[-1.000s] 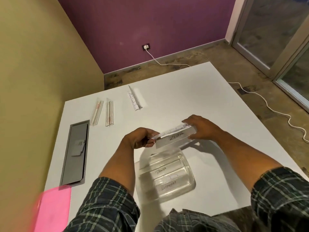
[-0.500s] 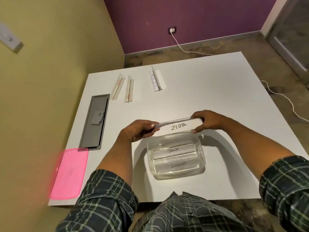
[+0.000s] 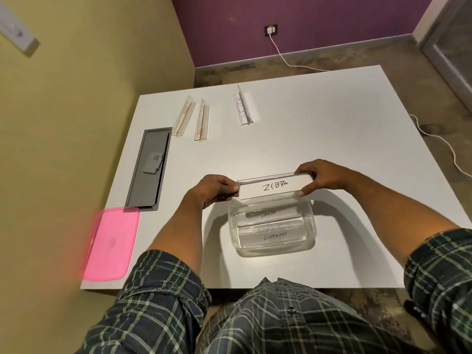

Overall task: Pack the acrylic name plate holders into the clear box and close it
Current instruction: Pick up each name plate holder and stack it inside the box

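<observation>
White surface (image 3: pixel 319 123) set in a corner between a yellow-green wall at 9 o'clock and a purple wall at 12 o'clock. Clear box (image 3: pixel 310 241), open, near the 6 o'clock edge; inside it, two name plate holders lying flat, marked PANDA (image 3: pixel 268 214) and ELEPHANT (image 3: pixel 275 236). Third holder, marked ZEBRA (image 3: pixel 275 187), held level above the box's 12 o'clock rim: left hand (image 3: pixel 214 190) pinching its 9 o'clock end, right hand (image 3: pixel 319 176) gripping its 3 o'clock end, fingers curled round it. Three more holders (image 3: pixel 201 120) lie toward 11 and 12 o'clock, well apart from the box. Pink lid (image 3: pixel 111 244) lies at 8 o'clock by the surface's edge, just beside a grey recessed panel (image 3: pixel 149 167).
</observation>
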Action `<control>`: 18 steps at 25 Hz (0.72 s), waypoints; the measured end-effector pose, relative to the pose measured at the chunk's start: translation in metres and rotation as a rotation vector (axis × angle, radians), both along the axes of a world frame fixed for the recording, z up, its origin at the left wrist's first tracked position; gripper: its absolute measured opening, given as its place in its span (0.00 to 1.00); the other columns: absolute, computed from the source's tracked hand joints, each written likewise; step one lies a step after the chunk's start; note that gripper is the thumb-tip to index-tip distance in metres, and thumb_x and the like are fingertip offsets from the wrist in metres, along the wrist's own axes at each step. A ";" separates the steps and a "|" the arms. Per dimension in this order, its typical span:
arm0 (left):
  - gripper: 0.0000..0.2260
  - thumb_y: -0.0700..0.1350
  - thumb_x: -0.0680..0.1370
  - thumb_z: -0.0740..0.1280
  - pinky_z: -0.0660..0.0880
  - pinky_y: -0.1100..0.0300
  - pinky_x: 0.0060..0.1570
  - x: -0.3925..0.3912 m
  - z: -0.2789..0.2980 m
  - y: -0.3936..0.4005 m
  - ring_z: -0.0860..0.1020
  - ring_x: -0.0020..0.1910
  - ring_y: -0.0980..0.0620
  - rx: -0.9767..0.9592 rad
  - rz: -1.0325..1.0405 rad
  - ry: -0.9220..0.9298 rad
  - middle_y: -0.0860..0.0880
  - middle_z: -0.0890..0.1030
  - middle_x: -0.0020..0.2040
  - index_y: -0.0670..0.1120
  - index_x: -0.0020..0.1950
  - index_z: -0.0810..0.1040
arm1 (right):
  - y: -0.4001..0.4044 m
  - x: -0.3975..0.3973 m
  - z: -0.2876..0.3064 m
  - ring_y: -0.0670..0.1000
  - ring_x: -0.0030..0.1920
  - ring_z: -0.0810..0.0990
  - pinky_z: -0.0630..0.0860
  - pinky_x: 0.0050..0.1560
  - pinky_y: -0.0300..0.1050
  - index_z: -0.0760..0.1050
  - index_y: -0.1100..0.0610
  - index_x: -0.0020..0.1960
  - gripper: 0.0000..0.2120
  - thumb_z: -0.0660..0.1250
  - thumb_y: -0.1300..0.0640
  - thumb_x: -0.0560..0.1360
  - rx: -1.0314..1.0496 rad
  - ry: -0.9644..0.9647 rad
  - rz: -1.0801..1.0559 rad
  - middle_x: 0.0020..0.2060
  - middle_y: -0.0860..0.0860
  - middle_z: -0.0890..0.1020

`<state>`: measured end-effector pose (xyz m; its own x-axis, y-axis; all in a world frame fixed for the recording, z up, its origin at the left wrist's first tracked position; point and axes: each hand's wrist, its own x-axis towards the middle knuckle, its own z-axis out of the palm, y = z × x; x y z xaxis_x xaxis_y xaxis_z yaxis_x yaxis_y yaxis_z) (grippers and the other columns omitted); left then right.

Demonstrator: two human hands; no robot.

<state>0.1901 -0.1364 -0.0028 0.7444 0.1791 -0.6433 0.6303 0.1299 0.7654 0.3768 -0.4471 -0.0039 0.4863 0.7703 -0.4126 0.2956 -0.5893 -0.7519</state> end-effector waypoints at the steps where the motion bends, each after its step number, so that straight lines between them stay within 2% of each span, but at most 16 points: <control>1: 0.05 0.32 0.73 0.74 0.82 0.62 0.43 -0.001 0.001 -0.001 0.85 0.38 0.51 0.026 -0.006 -0.010 0.44 0.85 0.37 0.40 0.40 0.84 | -0.001 -0.001 0.001 0.56 0.43 0.79 0.73 0.45 0.48 0.82 0.45 0.51 0.23 0.84 0.42 0.59 -0.004 -0.002 -0.001 0.45 0.55 0.84; 6: 0.09 0.30 0.69 0.75 0.79 0.62 0.34 -0.005 0.004 -0.007 0.85 0.33 0.48 0.173 -0.033 -0.035 0.42 0.85 0.33 0.41 0.35 0.81 | -0.004 -0.010 0.000 0.46 0.36 0.77 0.72 0.40 0.43 0.82 0.45 0.47 0.20 0.85 0.44 0.58 -0.019 -0.036 0.002 0.40 0.47 0.84; 8: 0.10 0.28 0.68 0.75 0.79 0.62 0.33 -0.007 0.003 -0.011 0.85 0.32 0.48 0.203 -0.024 -0.038 0.42 0.85 0.33 0.41 0.33 0.81 | -0.005 -0.015 -0.002 0.42 0.34 0.75 0.72 0.39 0.41 0.82 0.45 0.47 0.20 0.85 0.45 0.58 -0.029 -0.062 0.014 0.38 0.44 0.83; 10: 0.10 0.28 0.67 0.75 0.79 0.61 0.34 -0.010 0.002 -0.013 0.85 0.32 0.49 0.244 -0.048 -0.037 0.42 0.85 0.33 0.41 0.33 0.81 | -0.006 -0.020 -0.003 0.43 0.35 0.76 0.73 0.39 0.42 0.81 0.45 0.46 0.21 0.85 0.45 0.58 -0.039 -0.102 0.035 0.40 0.43 0.83; 13: 0.10 0.30 0.68 0.73 0.75 0.63 0.37 -0.015 0.001 -0.014 0.85 0.34 0.52 0.352 -0.212 0.024 0.46 0.85 0.33 0.43 0.34 0.80 | -0.008 -0.028 -0.005 0.46 0.41 0.78 0.75 0.42 0.43 0.79 0.44 0.47 0.23 0.84 0.40 0.57 -0.055 -0.182 0.102 0.44 0.42 0.81; 16: 0.10 0.29 0.70 0.70 0.67 0.64 0.32 -0.016 0.002 -0.012 0.85 0.34 0.56 0.429 -0.404 0.132 0.51 0.85 0.32 0.44 0.36 0.82 | -0.006 -0.034 -0.007 0.43 0.41 0.76 0.71 0.39 0.41 0.77 0.44 0.49 0.27 0.81 0.33 0.56 -0.077 -0.295 0.193 0.43 0.40 0.79; 18: 0.09 0.30 0.70 0.70 0.63 0.63 0.29 -0.016 0.005 -0.012 0.85 0.34 0.57 0.449 -0.502 0.197 0.50 0.86 0.35 0.42 0.40 0.85 | -0.004 -0.039 -0.010 0.43 0.41 0.74 0.69 0.39 0.41 0.76 0.45 0.49 0.29 0.78 0.30 0.56 -0.080 -0.381 0.252 0.41 0.39 0.77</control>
